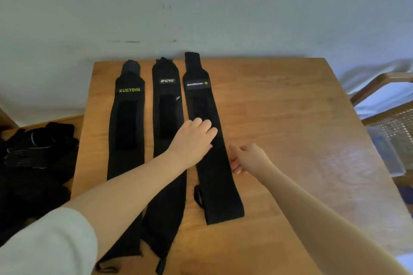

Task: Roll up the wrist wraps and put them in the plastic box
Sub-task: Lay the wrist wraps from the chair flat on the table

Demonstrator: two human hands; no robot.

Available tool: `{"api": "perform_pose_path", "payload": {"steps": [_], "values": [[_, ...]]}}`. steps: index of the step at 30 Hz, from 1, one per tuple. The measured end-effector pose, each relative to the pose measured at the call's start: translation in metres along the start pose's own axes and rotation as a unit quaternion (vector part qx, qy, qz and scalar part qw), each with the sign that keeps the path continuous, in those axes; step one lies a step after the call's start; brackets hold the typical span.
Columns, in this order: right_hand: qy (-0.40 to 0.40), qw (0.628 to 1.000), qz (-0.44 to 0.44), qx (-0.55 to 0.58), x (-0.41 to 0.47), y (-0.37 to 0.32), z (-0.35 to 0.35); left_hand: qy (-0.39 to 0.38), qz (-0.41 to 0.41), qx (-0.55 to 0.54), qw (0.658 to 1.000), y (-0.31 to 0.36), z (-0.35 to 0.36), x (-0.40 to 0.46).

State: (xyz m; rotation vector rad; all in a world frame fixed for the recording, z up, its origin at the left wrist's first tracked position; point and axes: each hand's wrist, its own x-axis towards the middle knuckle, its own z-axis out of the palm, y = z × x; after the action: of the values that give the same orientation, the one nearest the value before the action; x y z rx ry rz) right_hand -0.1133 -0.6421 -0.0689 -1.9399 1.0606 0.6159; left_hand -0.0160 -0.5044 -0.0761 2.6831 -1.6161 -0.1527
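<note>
Pressing flat left hand (192, 140) on rightmost wrist wrap (207, 140), right hand (248, 158) fingering its edge, grip unclear.

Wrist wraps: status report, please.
Left hand flat on right-hand wrap; right hand at its edge. All three wraps unrolled. Nothing in the way.

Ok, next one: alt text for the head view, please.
Three black wrist wraps lie flat side by side on a wooden table; the left hand rests open on the rightmost wrap, and the right hand touches that wrap's right edge. A pile of black items sits left of the table.
</note>
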Motion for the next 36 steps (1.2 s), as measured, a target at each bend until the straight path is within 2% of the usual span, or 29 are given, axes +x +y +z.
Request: {"api": "perform_pose_path", "payload": {"steps": [1,3,5,8,10,11,14,17,19,21,23,25,27,29,32,36], "values": [[-0.006,1.000,-0.001,0.022,-0.006,0.002,0.004,-0.006,0.014,-0.034,0.999,0.014,0.002,-0.012],[-0.022,0.997,0.009,0.075,-0.016,0.007,0.009,-0.018,-0.029,-0.098,0.995,0.032,0.008,-0.028],[-0.059,0.990,0.009,0.129,-0.027,0.018,0.010,-0.021,-0.070,-0.117,0.990,0.037,0.009,-0.035],[-0.178,0.959,-0.116,0.188,-0.051,0.045,0.019,-0.083,-0.087,-0.136,0.983,0.039,0.004,-0.042],[-0.238,0.943,-0.166,0.163,-0.065,0.059,0.029,-0.130,-0.098,-0.147,0.976,0.040,0.001,-0.048],[-0.237,0.948,-0.176,0.120,-0.068,0.063,0.034,-0.152,-0.099,-0.136,0.974,0.041,0.000,-0.051],[-0.141,0.972,-0.185,-0.008,-0.072,0.070,0.044,-0.188,-0.094,-0.091,0.973,0.043,-0.001,-0.059],[-0.134,0.979,-0.138,0.064,-0.080,0.079,0.043,-0.211,-0.095,-0.060,0.971,0.048,0.007,-0.065],[-0.102,0.989,-0.100,0.043,-0.089,0.085,0.046,-0.215,-0.094,-0.016,0.972,0.053,0.016,-0.070],[-0.035,0.991,-0.080,-0.098,-0.090,0.089,0.054,-0.190,-0.108,0.025,0.975,0.060,0.023,-0.076],[0.044,0.963,-0.065,-0.259,-0.093,0.086,0.060,-0.134,-0.117,0.047,0.983,0.068,0.025,-0.084],[0.126,0.934,-0.091,-0.322,-0.099,0.081,0.061,-0.092,-0.097,0.023,0.991,0.075,0.026,-0.096],[0.148,0.928,-0.164,-0.300,-0.107,0.071,0.064,-0.077,-0.079,-0.039,0.993,0.076,0.025,-0.111],[0.135,0.927,-0.234,-0.259,-0.115,0.055,0.071,-0.036,-0.079,-0.102,0.991,0.065,0.018,-0.127],[0.094,0.934,-0.305,-0.163,-0.123,0.015,0.089,0.038,-0.139,-0.144,0.979,0.023,-0.003,-0.155],[-0.010,0.942,-0.330,-0.069,-0.130,-0.053,0.140,0.038,-0.244,-0.161,0.955,-0.073,-0.033,-0.204]]}}
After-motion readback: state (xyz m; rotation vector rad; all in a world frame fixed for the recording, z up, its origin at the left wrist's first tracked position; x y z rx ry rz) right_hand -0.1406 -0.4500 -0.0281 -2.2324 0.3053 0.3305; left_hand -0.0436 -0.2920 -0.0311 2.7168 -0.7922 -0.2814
